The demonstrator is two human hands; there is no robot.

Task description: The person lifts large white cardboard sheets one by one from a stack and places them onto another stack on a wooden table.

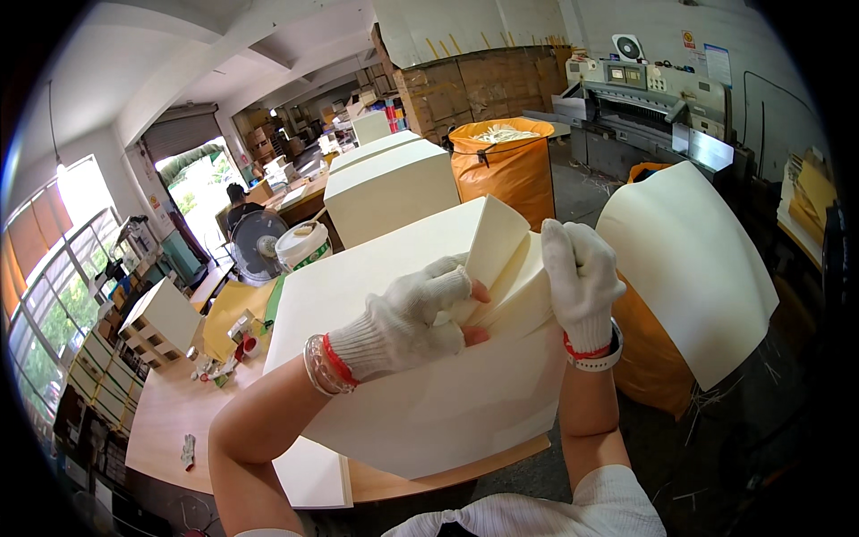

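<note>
Large white paper sheets (447, 412) lie stacked in front of me, their right part curled up and fanned between my hands. Over the stack, my left hand (416, 309) wears a white knit glove with bare fingertips showing; its bent fingers hold the raised edge of the sheets. My right hand (582, 277), gloved too, is closed at the curled right edge, its fingers pinched on the paper. Beyond my right wrist a big bent white sheet (689, 259) hangs out over an orange bag; where it joins the stack is hidden.
Behind the stack stand tall white paper blocks (389, 188) and an orange bag (506, 166) of paper strips. Left are a white bucket (302, 243), a fan (258, 240) and small items on the wooden table (170, 421). A cutting machine (649, 103) stands back right; a person (240, 206) sits far left.
</note>
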